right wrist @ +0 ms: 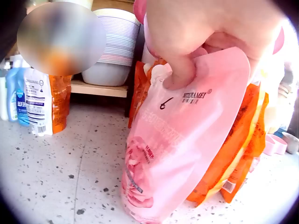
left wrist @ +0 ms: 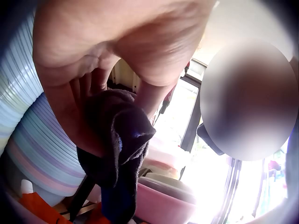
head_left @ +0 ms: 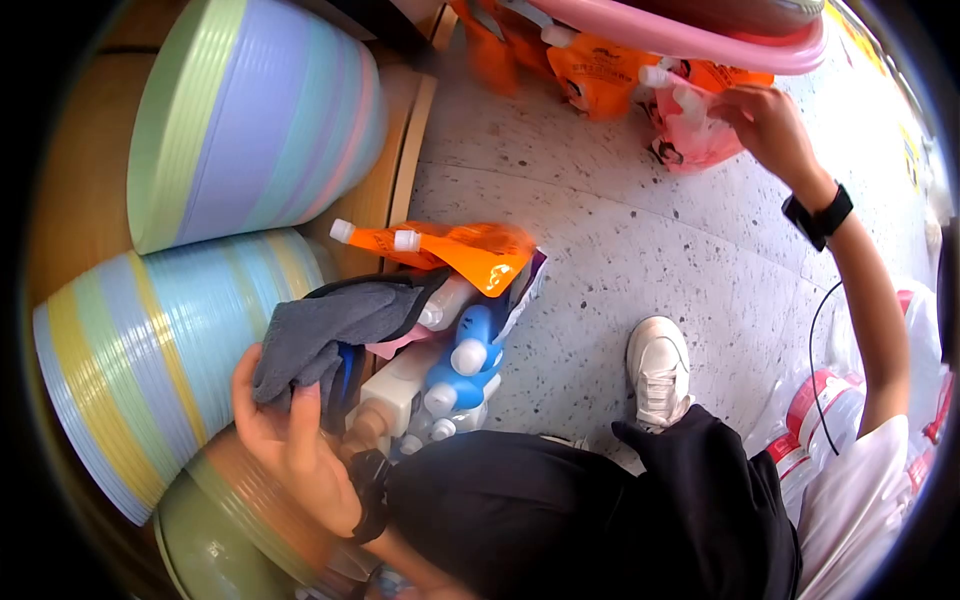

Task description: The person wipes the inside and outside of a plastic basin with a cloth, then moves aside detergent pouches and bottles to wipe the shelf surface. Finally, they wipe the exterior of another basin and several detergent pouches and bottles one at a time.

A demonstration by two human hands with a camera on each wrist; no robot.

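My left hand (head_left: 300, 460) grips a dark grey cloth (head_left: 335, 325), its thumb and fingers bunched round one end in the left wrist view. Beside that cloth, two orange spouted pouches (head_left: 490, 255) lean over a group of bottles. With thumb and fingers, my right hand (head_left: 765, 130) pinches the top edge of a pink refill pouch (right wrist: 173, 130). The pink pouch stands slightly tilted, its lower end at the speckled floor and its white cap close to my thumb. Right behind it are several orange pouches (right wrist: 252, 140), partly hidden by it.
Striped plastic tubs (head_left: 270, 120) are stacked on their sides along the wooden shelf at left. Blue bottles (head_left: 455, 390) stand on the floor near my left hand. A pink basin (head_left: 790, 45) overhangs the orange pouches. Wrapped bottles (head_left: 825, 400) stand at right, and a white shoe (head_left: 660, 370) is mid-floor.
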